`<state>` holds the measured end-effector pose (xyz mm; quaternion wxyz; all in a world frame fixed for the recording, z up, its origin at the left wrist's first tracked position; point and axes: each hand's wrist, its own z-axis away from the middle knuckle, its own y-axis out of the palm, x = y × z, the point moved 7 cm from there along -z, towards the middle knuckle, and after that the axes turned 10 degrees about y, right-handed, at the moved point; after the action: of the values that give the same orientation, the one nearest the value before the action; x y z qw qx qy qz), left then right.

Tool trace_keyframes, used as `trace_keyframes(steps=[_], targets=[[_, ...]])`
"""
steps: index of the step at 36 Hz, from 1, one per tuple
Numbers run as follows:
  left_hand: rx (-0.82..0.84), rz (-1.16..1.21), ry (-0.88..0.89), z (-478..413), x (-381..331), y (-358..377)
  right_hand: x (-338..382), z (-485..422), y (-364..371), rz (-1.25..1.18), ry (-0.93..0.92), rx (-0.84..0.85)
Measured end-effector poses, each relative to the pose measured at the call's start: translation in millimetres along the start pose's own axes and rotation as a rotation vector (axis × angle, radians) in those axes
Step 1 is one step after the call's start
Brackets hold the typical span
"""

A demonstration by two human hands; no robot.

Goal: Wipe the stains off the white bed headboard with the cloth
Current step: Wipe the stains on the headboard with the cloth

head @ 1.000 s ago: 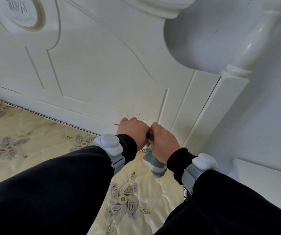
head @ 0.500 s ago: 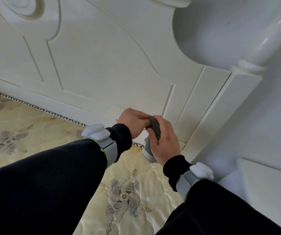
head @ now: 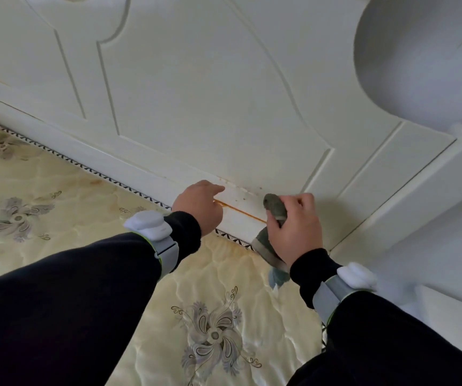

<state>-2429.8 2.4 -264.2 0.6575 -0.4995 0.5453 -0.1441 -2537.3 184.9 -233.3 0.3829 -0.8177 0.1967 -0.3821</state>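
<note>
I wear the single wide-angle camera on my head. It looks forward and down along my dark sleeves (head: 57, 316), close to the lower right corner of the headboard (head: 224, 107), with the mattress (head: 57, 232) beneath at lower left.

We count two hands, the left hand (head: 199, 207) and the right hand (head: 294, 232), and one grey cloth (head: 274, 208). We see one white headboard (head: 196, 93) carrying one orange streak (head: 241, 210), and one mattress (head: 85, 196) showing three flower motifs (head: 214, 335) (head: 15, 218) (head: 0, 147). We also count two dark sleeves (head: 57, 316) (head: 391, 344) and two white wrist units (head: 152, 227) (head: 356, 274), one on each arm.
</note>
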Motion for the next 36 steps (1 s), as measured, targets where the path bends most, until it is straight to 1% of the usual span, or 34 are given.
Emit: trace_keyframes(steps=[2,4,10,12,14,16,19,22,24,26,29,31,33,36], targets=[[-0.018,-0.094,-0.007,0.1,17.9,0.0,9.1,-7.5,1.1,0.025,-0.045,-0.001],[-0.052,-0.153,0.000,-1.1,27.7,-3.4,22.4,-18.4,-2.1,0.031,-0.088,-0.047],[-0.151,-0.285,0.106,-16.9,22.1,-25.2,85.2,-59.8,-6.0,-0.047,-0.205,-0.172],[-0.192,-0.360,0.146,-24.3,13.7,-34.8,105.3,-71.0,-0.7,-0.010,-0.250,-0.213],[-0.219,-0.412,0.160,-31.6,9.6,-42.9,118.8,-79.9,10.2,0.069,-0.270,-0.213],[-0.221,-0.440,0.172,-37.5,8.4,-44.9,121.9,-81.9,21.9,0.170,-0.290,-0.193],[-0.207,-0.456,0.177,-38.3,11.2,-39.3,108.0,-70.4,36.3,0.277,-0.286,-0.129],[-0.194,-0.469,0.192,-35.6,11.1,-32.8,85.4,-65.2,27.5,0.261,-0.214,-0.121],[-0.185,-0.466,0.195,-34.0,9.9,-31.7,86.6,-70.1,6.0,0.191,-0.205,-0.204],[-0.174,-0.451,0.203,-32.6,7.1,-31.6,104.0,-80.1,-18.1,0.117,-0.227,-0.312],[-0.169,-0.462,0.229,-31.5,-0.4,-33.5,138.7,-100.8,-34.6,0.113,-0.252,-0.402],[-0.174,-0.464,0.247,-33.9,-3.6,-33.8,149.8,-107.0,-25.2,0.175,-0.301,-0.344],[-0.186,-0.473,0.244,-35.1,-3.0,-33.7,147.2,-102.4,-5.6,0.232,-0.350,-0.220],[-0.153,-0.473,0.248,-30.8,-0.6,-25.6,114.6,-83.1,16.9,0.290,-0.289,-0.083]])
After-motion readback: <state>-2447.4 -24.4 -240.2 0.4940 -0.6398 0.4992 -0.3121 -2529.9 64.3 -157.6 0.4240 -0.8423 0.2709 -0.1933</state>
